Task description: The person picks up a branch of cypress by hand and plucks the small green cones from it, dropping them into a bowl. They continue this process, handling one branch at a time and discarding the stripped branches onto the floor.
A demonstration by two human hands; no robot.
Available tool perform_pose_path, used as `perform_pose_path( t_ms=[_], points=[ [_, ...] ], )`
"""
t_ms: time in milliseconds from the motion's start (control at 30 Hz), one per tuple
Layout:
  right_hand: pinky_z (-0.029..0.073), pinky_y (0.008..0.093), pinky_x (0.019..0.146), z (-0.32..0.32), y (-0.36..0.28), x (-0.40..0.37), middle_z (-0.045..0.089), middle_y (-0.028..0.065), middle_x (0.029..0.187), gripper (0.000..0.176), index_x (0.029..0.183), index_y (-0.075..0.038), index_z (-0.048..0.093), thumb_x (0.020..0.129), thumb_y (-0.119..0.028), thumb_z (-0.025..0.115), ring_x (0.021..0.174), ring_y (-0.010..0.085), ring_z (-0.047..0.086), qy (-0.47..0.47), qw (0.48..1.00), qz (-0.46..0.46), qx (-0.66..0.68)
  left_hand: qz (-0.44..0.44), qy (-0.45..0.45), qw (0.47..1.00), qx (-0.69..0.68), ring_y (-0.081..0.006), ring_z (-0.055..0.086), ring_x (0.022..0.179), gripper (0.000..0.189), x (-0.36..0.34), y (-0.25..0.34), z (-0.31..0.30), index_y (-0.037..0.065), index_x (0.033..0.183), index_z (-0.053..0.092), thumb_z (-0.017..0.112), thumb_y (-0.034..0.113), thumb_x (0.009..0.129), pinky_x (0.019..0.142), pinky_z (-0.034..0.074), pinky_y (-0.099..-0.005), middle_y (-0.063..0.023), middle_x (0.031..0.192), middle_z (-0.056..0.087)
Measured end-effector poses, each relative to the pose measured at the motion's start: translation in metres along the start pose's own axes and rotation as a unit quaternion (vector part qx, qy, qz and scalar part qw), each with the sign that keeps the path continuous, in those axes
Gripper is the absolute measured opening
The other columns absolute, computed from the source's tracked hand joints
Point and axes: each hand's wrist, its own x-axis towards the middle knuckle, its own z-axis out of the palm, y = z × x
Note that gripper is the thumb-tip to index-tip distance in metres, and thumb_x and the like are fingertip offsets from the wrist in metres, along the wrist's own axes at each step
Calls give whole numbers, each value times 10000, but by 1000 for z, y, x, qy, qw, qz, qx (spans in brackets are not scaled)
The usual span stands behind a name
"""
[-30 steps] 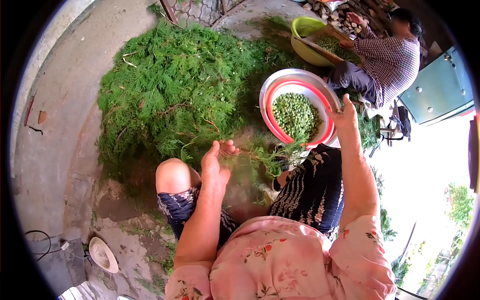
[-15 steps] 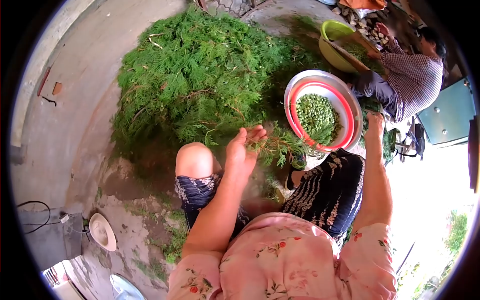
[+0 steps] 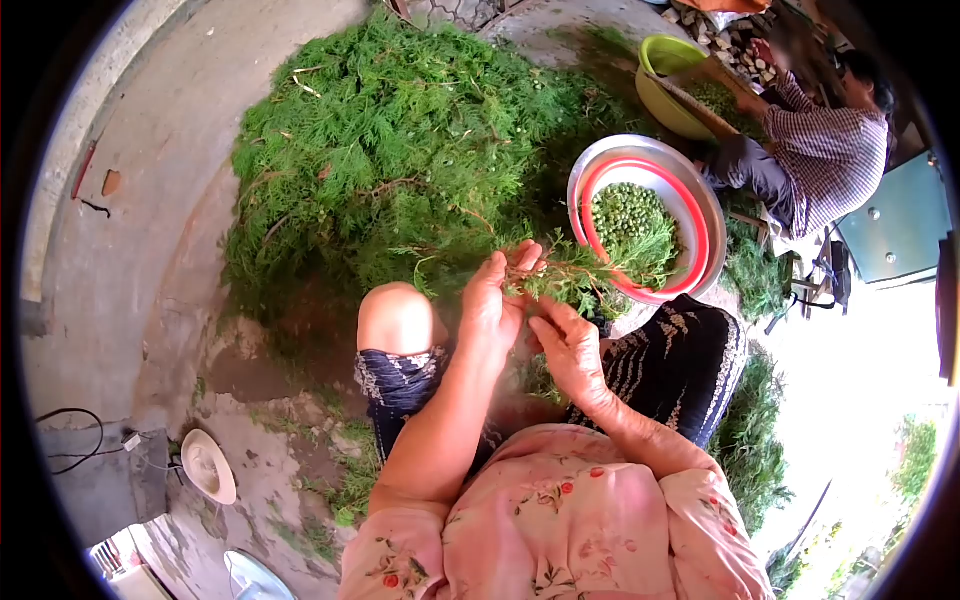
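My left hand is closed around the stem of a leafy evergreen sprig, which reaches right over the near rim of a bowl. My right hand sits just below the sprig, its fingers curled together by the lower leaves; what lies between the fingertips is hidden. The red-rimmed bowl rests inside a wider metal basin. Inside it are many small round green cones with some leafy bits. A large heap of evergreen branches lies beyond my knees.
At the upper right a co-worker sits by a yellow-green tub. More cut greenery lies right of my leg. A pale hat and a cable are at the left. A teal panel stands at the right.
My right hand has come in from beyond my right knee to beside the sprig. My left hand still holds the sprig, shifted slightly right and up.
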Motion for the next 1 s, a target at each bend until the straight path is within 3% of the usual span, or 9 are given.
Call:
perform_pose_path(
  t_ms=[167,200,300,433,533,633,767,900,1000],
  points=[
    [463,220,625,12,2,19,581,37,814,321,1102,20,543,787,28,606,681,85,535,106,991,-63,-46,-20,-13,1000,2,-247,566,962,312,0,-3,-2,-37,1088,510,458,222,921,869,460,-390,-146,1067,597],
    [465,235,663,14,-1,22,593,48,811,324,1080,6,554,766,16,631,708,115,556,113,993,-25,-17,-24,-17,1000,2,-242,563,951,310,0,-4,-4,-34,1076,525,459,226,921,863,460,-388,-140,1058,601],
    [463,250,687,17,-6,28,608,78,828,313,1053,0,567,749,15,640,725,140,569,128,989,-55,-58,-14,-22,1000,10,-238,559,935,305,2,-7,-11,-30,1057,546,462,230,920,853,462,-386,-125,1029,610],
    [463,264,664,16,-12,29,608,100,813,160,910,10,568,763,-15,624,715,144,571,113,983,-38,-137,18,-3,999,32,-240,554,932,313,0,-7,-9,-29,1055,548,475,241,914,842,468,-391,-118,1002,616],
    [463,261,635,10,-11,23,600,99,781,133,895,9,549,775,-17,602,684,129,564,53,995,-40,-77,-10,23,1000,15,-242,560,917,319,-1,1,-8,-27,1051,552,494,249,903,845,466,-391,-119,990,621],
    [461,257,614,13,-10,17,596,102,767,139,906,11,549,776,-8,594,665,114,556,74,994,-42,-62,-2,14,1000,-8,-246,565,911,321,-1,-1,-6,-25,1061,548,525,242,886,826,476,-405,-119,981,625],
    [459,270,628,19,-17,20,591,102,763,161,856,8,582,735,-66,660,662,155,561,82,987,-49,-129,24,-34,999,-1,-264,582,871,269,8,-12,-19,9,1024,554,559,227,865,791,494,-425,-121,973,625],
    [462,292,670,22,-13,24,601,118,772,165,839,-3,612,705,-75,676,688,183,573,78,995,-12,-53,23,-70,997,16,-262,594,834,153,2,-8,-17,50,928,549,585,177,851,768,501,-411,-131,963,629],
    [476,342,713,18,-15,27,613,165,817,220,932,-19,631,760,-154,608,765,266,612,27,995,8,-95,38,-54,997,35,-224,596,843,129,0,-8,-15,51,917,548,572,164,858,790,498,-366,-119,940,636]
  ],
)
